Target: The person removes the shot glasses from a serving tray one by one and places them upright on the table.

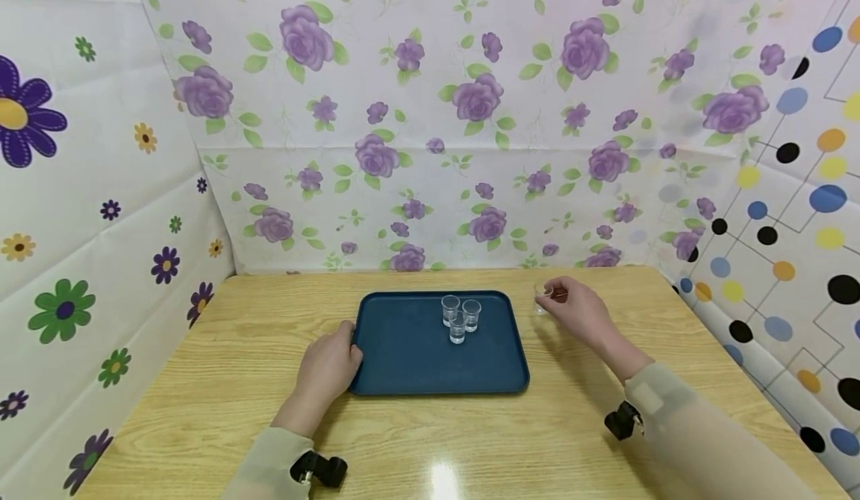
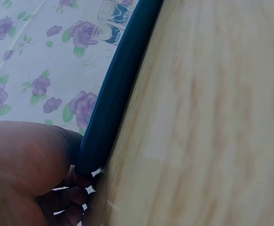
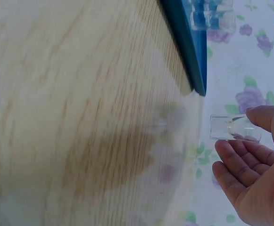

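Observation:
A dark blue rectangular tray (image 1: 403,354) lies on the wooden table. Toward its back right, three small clear shot glasses (image 1: 457,328) stand upright in a tight cluster. My left hand (image 1: 325,364) grips the tray's left side; in the left wrist view the thumb lies at the tray rim (image 2: 109,94) and the curled fingers are below it. To the right of the tray, my right hand (image 1: 583,315) pinches another clear shot glass (image 3: 221,127) between thumb and fingertips near its mouth. That glass is upright, its base close over the table.
The wooden table (image 1: 235,380) reaches back to a purple-flowered curtain (image 1: 430,216). Printed sheets hang at the left (image 1: 101,224) and right (image 1: 793,261). A black wrist camera (image 1: 322,469) sits on the left sleeve, another camera (image 1: 622,420) on the right.

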{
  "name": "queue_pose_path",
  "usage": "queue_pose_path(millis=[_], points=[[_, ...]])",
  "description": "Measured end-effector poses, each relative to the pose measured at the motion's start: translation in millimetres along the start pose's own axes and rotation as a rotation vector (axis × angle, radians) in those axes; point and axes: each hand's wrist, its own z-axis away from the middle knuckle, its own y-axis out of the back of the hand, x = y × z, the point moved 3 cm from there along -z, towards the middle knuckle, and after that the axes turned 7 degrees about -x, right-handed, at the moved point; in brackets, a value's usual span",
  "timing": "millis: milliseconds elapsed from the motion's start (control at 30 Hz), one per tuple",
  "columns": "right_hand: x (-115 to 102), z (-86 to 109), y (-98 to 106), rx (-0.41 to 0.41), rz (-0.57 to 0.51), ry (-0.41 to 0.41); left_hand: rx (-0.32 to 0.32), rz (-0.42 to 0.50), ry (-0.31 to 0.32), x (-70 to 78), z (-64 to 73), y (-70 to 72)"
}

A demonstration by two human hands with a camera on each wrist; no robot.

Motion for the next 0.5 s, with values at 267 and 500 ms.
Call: queue_pose_path(millis=[267, 500], points=[[13, -4.9, 3, 0.004, -0.02, -0.023, -0.001, 0.0, 0.002, 0.1, -0.3, -0.3], [26, -9.4, 3, 0.006, -0.028, -0.031, 0.002, -0.011, -0.003, -0.3, -0.3, -1.0]])
